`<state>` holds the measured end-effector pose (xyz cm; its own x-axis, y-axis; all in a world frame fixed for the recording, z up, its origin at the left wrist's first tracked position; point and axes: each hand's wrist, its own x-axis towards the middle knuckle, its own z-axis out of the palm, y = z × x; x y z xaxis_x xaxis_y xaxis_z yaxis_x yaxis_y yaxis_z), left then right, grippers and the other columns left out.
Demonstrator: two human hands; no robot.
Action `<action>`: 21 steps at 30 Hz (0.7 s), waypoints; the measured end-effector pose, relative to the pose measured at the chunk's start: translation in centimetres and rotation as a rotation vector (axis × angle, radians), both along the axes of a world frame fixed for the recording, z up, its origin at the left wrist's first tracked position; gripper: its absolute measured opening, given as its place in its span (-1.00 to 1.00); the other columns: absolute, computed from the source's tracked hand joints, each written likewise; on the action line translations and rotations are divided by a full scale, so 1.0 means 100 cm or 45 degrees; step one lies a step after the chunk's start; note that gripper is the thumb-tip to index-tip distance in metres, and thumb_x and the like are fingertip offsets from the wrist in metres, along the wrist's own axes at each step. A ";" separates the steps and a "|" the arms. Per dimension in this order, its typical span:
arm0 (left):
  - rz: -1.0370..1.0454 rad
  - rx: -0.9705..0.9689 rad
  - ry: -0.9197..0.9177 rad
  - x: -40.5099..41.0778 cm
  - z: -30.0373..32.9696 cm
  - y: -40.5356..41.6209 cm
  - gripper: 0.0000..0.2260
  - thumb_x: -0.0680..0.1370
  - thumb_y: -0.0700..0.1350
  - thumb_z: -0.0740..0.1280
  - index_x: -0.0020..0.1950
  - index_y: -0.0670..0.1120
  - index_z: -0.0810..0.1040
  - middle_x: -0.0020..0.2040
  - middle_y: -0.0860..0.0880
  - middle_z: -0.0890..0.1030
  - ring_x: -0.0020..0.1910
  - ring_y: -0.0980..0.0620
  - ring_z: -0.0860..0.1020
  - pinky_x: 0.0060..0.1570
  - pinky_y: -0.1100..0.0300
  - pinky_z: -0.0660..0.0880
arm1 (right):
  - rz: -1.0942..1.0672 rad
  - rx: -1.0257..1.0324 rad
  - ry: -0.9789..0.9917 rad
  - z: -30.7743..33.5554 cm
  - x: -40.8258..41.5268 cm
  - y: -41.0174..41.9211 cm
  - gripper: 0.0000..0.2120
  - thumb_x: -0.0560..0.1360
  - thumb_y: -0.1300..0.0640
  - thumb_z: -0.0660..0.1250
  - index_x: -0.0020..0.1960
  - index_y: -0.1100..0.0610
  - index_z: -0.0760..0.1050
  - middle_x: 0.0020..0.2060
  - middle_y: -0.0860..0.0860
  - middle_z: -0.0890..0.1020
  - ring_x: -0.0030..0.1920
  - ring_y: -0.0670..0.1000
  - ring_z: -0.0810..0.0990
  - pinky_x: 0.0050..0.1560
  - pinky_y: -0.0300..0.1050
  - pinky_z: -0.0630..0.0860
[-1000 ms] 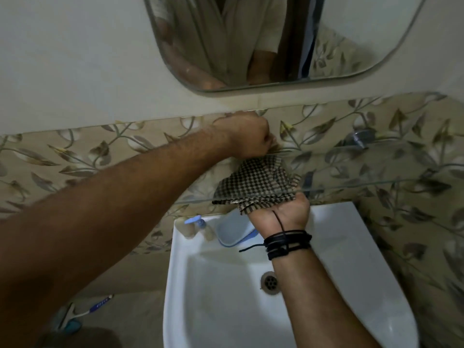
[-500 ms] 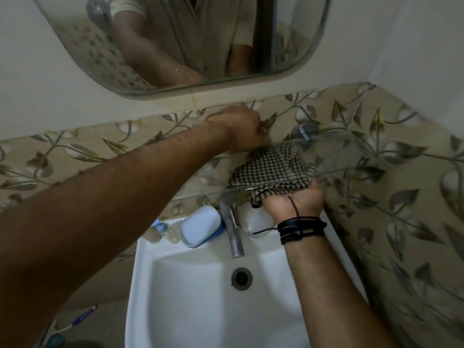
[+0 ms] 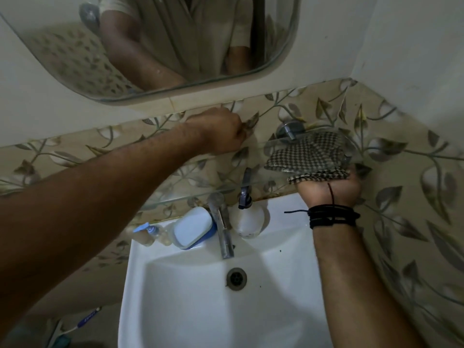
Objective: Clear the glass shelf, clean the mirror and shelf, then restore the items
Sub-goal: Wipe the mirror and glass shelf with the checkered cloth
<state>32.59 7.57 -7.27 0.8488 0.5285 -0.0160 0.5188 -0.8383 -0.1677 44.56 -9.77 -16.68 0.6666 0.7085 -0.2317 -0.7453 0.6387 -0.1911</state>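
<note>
Leaf-patterned tile [image 3: 411, 172] backs the glass shelf [image 3: 251, 183]. I see my right hand [image 3: 329, 189] gripping the checked cloth [image 3: 307, 155] against its end; my left hand [image 3: 221, 133], fisted, probably steadies the shelf. Mirror [image 3: 175, 41] sits above both.

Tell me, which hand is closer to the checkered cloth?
Right. The right hand is holding the checkered cloth against the glass shelf. The left hand is off to the cloth's left, fist against the tiled wall, not touching it.
</note>
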 end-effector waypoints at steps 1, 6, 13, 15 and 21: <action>0.001 0.000 0.006 0.000 0.000 0.000 -0.58 0.61 0.21 0.02 -0.09 -0.03 0.52 -0.26 -0.05 0.43 -0.30 -0.01 0.43 -0.24 0.14 0.35 | -0.017 0.002 0.002 0.000 0.003 0.000 -0.48 0.62 -0.06 -0.05 0.43 0.15 0.40 0.32 0.19 0.53 0.26 0.23 0.53 0.14 0.15 0.50; 0.004 -0.008 0.023 0.000 0.001 0.000 -0.60 0.61 0.21 0.04 -0.16 -0.03 0.48 -0.30 -0.01 0.43 -0.34 0.05 0.43 -0.40 0.21 0.28 | -0.060 -0.050 -0.071 0.002 0.011 0.004 -0.46 0.64 -0.09 -0.10 0.53 0.10 0.24 0.35 0.10 0.50 0.29 0.11 0.54 0.09 0.04 0.58; 0.021 -0.040 -0.036 -0.001 -0.003 -0.001 -0.63 0.62 0.18 0.06 -0.15 -0.01 0.50 -0.27 0.00 0.46 -0.30 0.05 0.46 -0.31 0.16 0.33 | -0.030 0.064 0.010 -0.005 -0.010 0.011 -0.50 0.65 -0.08 -0.10 0.33 0.13 0.45 0.16 0.16 0.62 0.15 0.17 0.60 -0.04 0.09 0.58; 0.020 -0.040 -0.054 -0.003 -0.003 0.001 -0.65 0.61 0.15 0.07 -0.14 -0.01 0.52 -0.28 0.01 0.44 -0.27 0.01 0.47 -0.22 0.14 0.37 | 0.008 0.044 -0.002 -0.008 -0.017 0.011 -0.52 0.64 -0.08 -0.08 0.27 0.13 0.48 0.13 0.15 0.63 0.11 0.16 0.60 -0.08 0.07 0.59; -0.016 0.008 -0.097 -0.052 -0.007 0.019 -0.64 0.61 0.14 0.06 -0.22 -0.02 0.47 -0.31 -0.02 0.41 -0.26 -0.06 0.44 -0.16 0.12 0.37 | 0.186 0.082 -0.015 -0.006 -0.068 0.023 -0.56 0.59 -0.02 -0.02 0.26 0.15 0.49 0.16 0.16 0.61 0.11 0.17 0.60 0.04 0.10 0.56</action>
<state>27.35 9.42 -7.95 0.8541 0.5174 0.0522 0.5195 -0.8441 -0.1332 37.73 -7.51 -17.26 0.5577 0.8114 -0.1750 -0.8292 0.5349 -0.1625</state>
